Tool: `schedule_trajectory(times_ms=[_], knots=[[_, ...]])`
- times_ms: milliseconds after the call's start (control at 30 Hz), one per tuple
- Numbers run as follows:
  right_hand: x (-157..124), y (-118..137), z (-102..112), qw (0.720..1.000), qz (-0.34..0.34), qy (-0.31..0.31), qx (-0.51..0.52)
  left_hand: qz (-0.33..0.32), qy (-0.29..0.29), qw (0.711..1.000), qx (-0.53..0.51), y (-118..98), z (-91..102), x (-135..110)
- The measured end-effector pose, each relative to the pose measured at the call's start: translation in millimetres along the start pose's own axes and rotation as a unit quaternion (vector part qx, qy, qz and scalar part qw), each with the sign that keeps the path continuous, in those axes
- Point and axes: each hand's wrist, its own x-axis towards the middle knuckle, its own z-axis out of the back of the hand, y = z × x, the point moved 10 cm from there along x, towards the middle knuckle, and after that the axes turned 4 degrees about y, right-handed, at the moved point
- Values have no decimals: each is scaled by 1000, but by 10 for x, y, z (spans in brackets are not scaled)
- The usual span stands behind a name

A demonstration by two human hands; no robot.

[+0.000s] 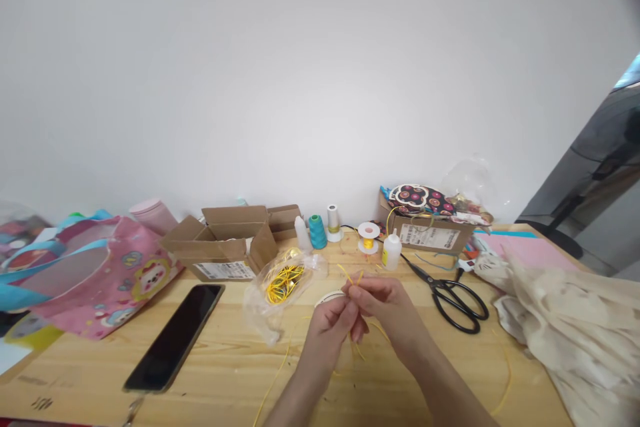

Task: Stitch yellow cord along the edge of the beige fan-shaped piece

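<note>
My left hand [327,328] and my right hand [389,303] meet over the middle of the table, fingertips pinched together on thin yellow cord [343,271]. Short ends of the cord stick up above the fingers, and more strands hang down below them. Behind my left hand shows the edge of a pale, rounded piece with a dark line [327,297]; the fingers hide the rest, so I cannot tell what it is or whether it is held. Long loose cord trails toward the table's front edge on both sides.
Left of the hands lie a plastic bag of yellow cord [285,283], a black phone [175,337] and an open cardboard box [225,253]. Black scissors [457,299], a white squeeze bottle [392,251] and a cord spool [369,238] are to the right. Cream cloth [575,327] covers the right side.
</note>
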Motion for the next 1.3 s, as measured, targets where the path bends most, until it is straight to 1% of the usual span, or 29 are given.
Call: schedule_trajectory(times_ms=[33,67,133,200,267,300,367,433,500,633,733,867,1000,1067,1133,1200,1300], knots=[[6,-32,-16,1000,-8,-1,11,4,4,1000,7,1,1,-11],[9,-31,0,1000,0,-13,4,7,3,1000,13,-7,8,-19],[-2,41,104,996,44,-63,-47,8,-24,999,25,-55,67,-30],[-34,134,211,981,86,-116,-127,-5,-94,995,30,-136,204,-42],[-65,197,267,959,106,-151,-214,-32,-172,984,26,-225,347,-65],[-74,216,271,947,111,-160,-255,-51,-201,978,29,-272,394,-76],[-88,240,256,925,119,-168,-319,-93,-226,968,52,-376,418,-79],[-95,245,232,911,121,-170,-356,-123,-221,963,88,-457,380,-62],[-100,249,203,904,123,-166,-375,-121,-212,964,106,-469,348,-32],[-108,252,140,899,123,-142,-395,-51,-196,977,62,-332,350,42],[-113,232,94,900,119,-114,-403,-18,-173,985,20,-267,335,87],[-108,203,80,907,117,-99,-391,-2,-161,987,-10,-246,329,108],[-71,160,81,933,91,-87,-338,-8,-168,986,-13,-305,333,121],[-68,142,74,953,67,-72,-286,-28,-174,984,-19,-408,351,138],[-85,123,51,972,41,-40,-227,-64,-187,979,-40,-587,420,157],[-124,111,37,982,16,5,-186,-117,-190,972,-73,-847,529,186],[-208,112,99,980,-22,75,-185,-195,-200,955,-97,-1334,805,219]])
